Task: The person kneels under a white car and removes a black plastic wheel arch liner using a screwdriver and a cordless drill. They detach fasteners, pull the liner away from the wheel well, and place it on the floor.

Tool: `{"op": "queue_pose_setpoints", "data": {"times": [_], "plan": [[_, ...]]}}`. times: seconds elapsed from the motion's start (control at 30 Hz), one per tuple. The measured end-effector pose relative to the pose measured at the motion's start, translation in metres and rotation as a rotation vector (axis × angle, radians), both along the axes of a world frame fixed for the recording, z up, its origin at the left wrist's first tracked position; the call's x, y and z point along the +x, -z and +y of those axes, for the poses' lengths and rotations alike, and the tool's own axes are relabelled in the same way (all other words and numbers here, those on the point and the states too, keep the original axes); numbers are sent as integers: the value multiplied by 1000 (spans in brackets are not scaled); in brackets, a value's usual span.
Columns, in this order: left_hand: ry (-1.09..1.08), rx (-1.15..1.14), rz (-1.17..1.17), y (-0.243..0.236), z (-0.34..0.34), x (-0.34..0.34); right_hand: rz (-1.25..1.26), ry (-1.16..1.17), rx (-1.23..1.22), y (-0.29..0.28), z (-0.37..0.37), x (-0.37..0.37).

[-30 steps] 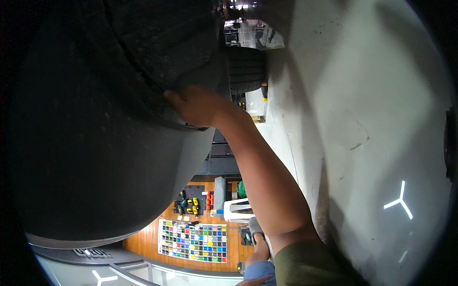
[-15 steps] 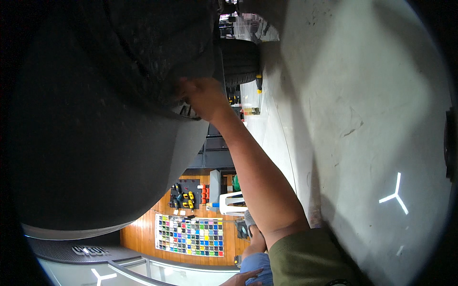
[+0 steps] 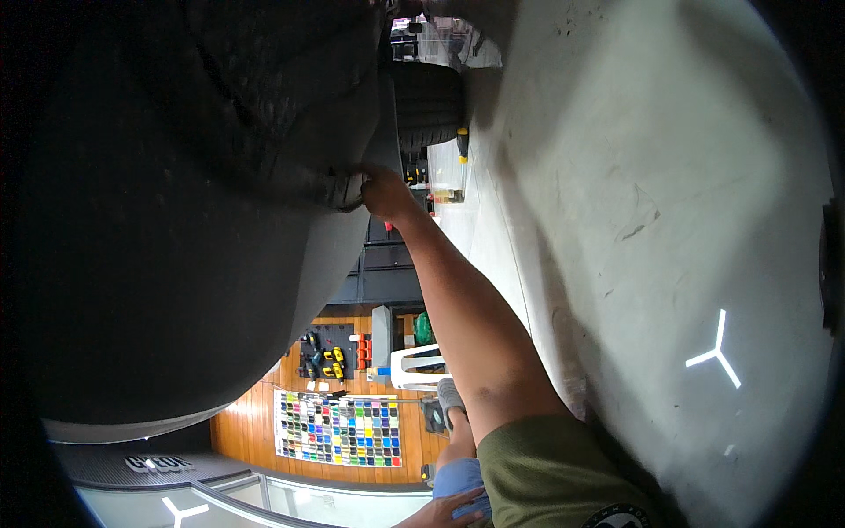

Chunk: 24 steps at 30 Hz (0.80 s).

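Note:
A large dark car body panel (image 3: 211,282) fills the left side, its worn lower part in shadow. My right hand (image 3: 385,194), below an olive sleeve, is at the panel's edge with its fingers curled and one finger pointing in toward it. Beside the fingertips is a small slotted dark piece (image 3: 341,188); whether I grip it or only touch it is hard to see. At the lower edge my left hand (image 3: 451,509) lies with fingers stretched out on blue shorts (image 3: 459,478), holding nothing.
The scene appears turned sideways, with the pale floor (image 3: 642,176) on the right. A black tyre (image 3: 427,101) stands beyond my hand. Farther off are a white plastic chair (image 3: 409,368), power tools (image 3: 333,361) on a board, and a chart of colour samples (image 3: 337,429) on a wooden wall.
My right hand has drawn slightly right and down, out from the shadowed part of the panel, uncovering more of the slotted piece. The whole view has shifted a little. My left hand stays on the shorts.

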<state>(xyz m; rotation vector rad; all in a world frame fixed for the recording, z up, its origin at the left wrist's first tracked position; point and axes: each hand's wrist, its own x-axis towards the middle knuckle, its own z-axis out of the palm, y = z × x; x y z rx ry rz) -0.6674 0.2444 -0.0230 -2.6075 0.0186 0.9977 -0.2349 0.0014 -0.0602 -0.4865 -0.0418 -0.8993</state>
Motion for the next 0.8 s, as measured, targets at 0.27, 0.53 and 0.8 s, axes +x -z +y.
{"op": "queue_pose_setpoints", "data": {"times": [0.27,0.53,0.8], "plan": [[-60,-31,-20,1,-1,-8,-4,125,-194,10,-24,-23],[-147,-84,-9,2,-13,-2,161,235,-278,33,-42,-8],[71,-58,-53,-4,19,-4,375,346,-247,48,-13,-1]]}}
